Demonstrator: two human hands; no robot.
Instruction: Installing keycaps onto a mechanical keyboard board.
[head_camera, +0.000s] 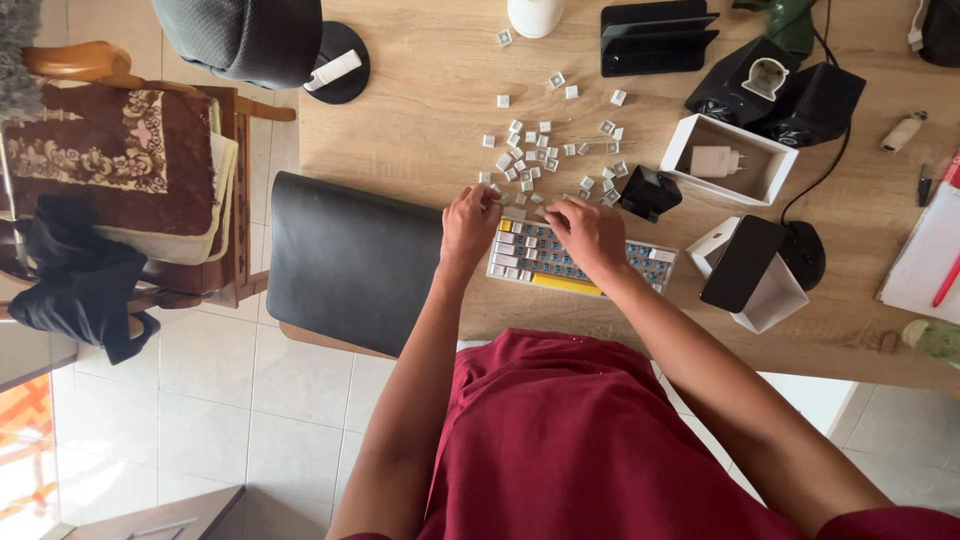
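**Hands on a small keyboard**

A white keycap (490, 196) seems to be pinched by the left hand (468, 225). The right hand (590, 235) is laid bent on the keyboard (560, 262); its grip cannot be told. Many keys are missing. Loose keycaps (535, 150) are scattered on the wooden table (420, 110).

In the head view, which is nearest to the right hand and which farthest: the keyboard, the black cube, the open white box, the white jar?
From the right hand:
1. keyboard, directly under the hand.
2. black cube, just beyond, to the image right.
3. open white box, farther right.
4. white jar, at the table's far edge.
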